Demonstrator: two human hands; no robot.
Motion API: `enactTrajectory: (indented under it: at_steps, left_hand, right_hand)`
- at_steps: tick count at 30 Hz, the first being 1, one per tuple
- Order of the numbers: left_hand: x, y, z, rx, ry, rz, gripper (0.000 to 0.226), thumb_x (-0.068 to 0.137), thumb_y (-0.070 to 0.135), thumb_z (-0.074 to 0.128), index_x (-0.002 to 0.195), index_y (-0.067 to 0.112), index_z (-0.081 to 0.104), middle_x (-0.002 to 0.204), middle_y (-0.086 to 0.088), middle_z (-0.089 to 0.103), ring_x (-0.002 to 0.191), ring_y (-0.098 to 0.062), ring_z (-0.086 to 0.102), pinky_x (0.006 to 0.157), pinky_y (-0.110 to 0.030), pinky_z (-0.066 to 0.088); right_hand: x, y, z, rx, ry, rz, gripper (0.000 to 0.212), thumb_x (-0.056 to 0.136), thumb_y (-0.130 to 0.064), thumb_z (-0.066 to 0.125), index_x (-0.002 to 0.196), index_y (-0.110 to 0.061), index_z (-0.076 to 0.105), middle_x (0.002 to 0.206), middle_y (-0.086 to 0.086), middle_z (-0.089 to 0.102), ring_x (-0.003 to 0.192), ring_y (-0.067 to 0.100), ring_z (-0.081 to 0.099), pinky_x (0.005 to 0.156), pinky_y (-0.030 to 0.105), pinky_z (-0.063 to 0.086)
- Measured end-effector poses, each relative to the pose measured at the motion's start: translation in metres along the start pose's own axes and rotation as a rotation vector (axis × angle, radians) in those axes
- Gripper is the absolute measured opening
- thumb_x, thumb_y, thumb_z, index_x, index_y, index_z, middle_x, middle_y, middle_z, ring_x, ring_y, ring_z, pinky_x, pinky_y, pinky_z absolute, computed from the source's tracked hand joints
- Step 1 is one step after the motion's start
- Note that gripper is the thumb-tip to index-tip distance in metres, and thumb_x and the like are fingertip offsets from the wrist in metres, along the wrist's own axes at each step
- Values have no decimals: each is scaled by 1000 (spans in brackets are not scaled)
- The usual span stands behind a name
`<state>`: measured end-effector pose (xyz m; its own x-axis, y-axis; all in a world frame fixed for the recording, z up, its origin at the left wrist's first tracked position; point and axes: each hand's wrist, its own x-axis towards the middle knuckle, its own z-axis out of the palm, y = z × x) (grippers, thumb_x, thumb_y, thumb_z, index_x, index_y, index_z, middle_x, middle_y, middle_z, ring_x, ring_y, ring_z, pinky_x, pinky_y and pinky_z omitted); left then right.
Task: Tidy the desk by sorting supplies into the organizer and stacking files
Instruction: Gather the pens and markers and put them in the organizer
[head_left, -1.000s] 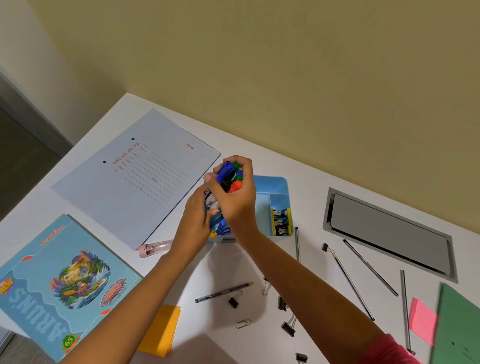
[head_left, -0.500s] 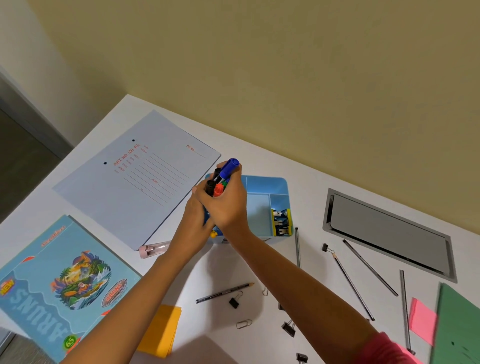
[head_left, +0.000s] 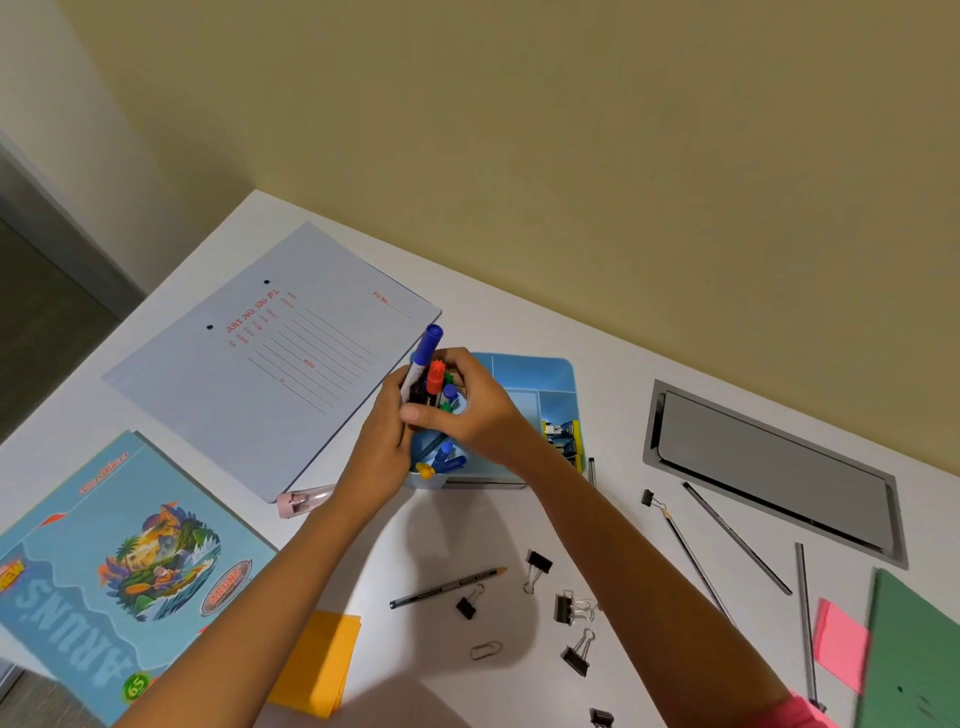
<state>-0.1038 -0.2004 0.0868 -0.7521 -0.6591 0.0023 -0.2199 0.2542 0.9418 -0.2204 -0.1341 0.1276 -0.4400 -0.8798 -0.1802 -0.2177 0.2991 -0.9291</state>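
A light blue desk organizer (head_left: 530, 373) stands near the middle of the white desk. Both hands are over its left compartment, clasped around a bundle of markers (head_left: 432, 373) with blue, red and green caps; one blue-capped marker sticks up highest. My left hand (head_left: 383, 436) wraps the bundle from the left, my right hand (head_left: 470, 410) from the right. More pens lie in the compartment below the hands. A pale blue file (head_left: 280, 353) lies to the left, a green file (head_left: 914, 660) at the right edge.
A picture-covered notebook (head_left: 114, 566) lies at the lower left, orange sticky notes (head_left: 317, 662) beside it. Several pencils (head_left: 732, 540), binder clips (head_left: 571, 608), a paper clip (head_left: 487, 649) and pink notes (head_left: 841, 644) are scattered in front. A grey cable hatch (head_left: 769, 467) is set into the desk at right.
The hands with the marker bundle have shifted slightly left over the organizer, and the blue-capped marker now rises higher out of the bundle.
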Motion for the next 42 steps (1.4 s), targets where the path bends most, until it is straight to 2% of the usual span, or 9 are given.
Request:
enactTrajectory:
  at_steps: [3, 9, 13, 18, 21, 27, 34, 39, 42]
  left_hand:
    - [1, 1, 0, 17, 11, -48, 38, 99, 21, 39, 136, 18, 32, 115, 2, 51, 95, 5, 54, 72, -1, 43]
    - [0, -4, -1, 50, 6, -27, 36, 99, 23, 40, 133, 26, 30, 118, 7, 51, 95, 5, 55, 71, 2, 39]
    - [1, -3, -2, 33, 4, -34, 43, 99, 19, 41, 138, 26, 26, 125, 12, 44, 103, 2, 50, 75, 7, 34]
    - [1, 0, -2, 33, 5, -18, 50, 96, 23, 48, 141, 21, 27, 126, 12, 42, 104, 24, 41, 79, 8, 30]
    - [1, -4, -1, 52, 38, -8, 54, 91, 30, 50, 141, 22, 29, 131, 6, 39, 112, 10, 42, 89, 2, 31]
    - [-4, -7, 7, 20, 89, -117, 59, 90, 22, 58, 141, 18, 30, 144, -4, 36, 126, -15, 41, 99, -20, 33]
    - [-6, -4, 4, -19, 102, -163, 64, 86, 23, 64, 141, 18, 31, 143, -2, 41, 120, -8, 42, 96, -22, 34]
    - [-6, -4, 2, -12, 88, -124, 60, 90, 23, 59, 143, 21, 30, 144, 2, 39, 121, -2, 37, 98, -21, 32]
    - [-7, -9, 1, -5, 85, -113, 58, 92, 25, 56, 144, 22, 31, 148, 1, 37, 128, -7, 37, 101, -22, 32]
  right_hand:
    - [-1, 2, 3, -3, 28, -10, 64, 69, -37, 79, 122, -17, 49, 118, 7, 58, 108, 21, 60, 95, 42, 51]
    - [-4, -16, -3, 40, 165, -192, 51, 83, -17, 71, 128, -11, 47, 125, 4, 56, 118, 15, 53, 101, 27, 45]
    - [-2, -42, -5, 22, 179, -286, 35, 90, -10, 61, 124, -15, 53, 112, 2, 63, 104, 13, 61, 94, 28, 50]
    - [0, -50, -4, -177, 273, -443, 19, 92, 3, 52, 99, -4, 68, 98, 5, 65, 88, 7, 60, 79, 11, 45]
    - [-5, -51, -5, -306, 295, -584, 24, 91, 7, 46, 97, 1, 68, 98, 12, 65, 92, 15, 61, 83, 19, 48]
    - [-7, -52, -4, -677, 178, -806, 30, 92, -11, 43, 96, 2, 70, 99, 14, 68, 88, 24, 62, 77, 27, 50]
    - [8, -34, 0, -786, 15, -683, 16, 71, -8, 64, 84, -1, 71, 82, 13, 71, 73, 28, 67, 64, 35, 59]
    - [5, -14, 4, -767, 59, -680, 39, 85, -16, 43, 105, 8, 68, 110, 24, 68, 102, 39, 66, 89, 53, 47]
    - [2, -16, 7, -748, 74, -607, 42, 86, -13, 39, 110, 8, 66, 115, 24, 65, 107, 39, 63, 97, 48, 40]
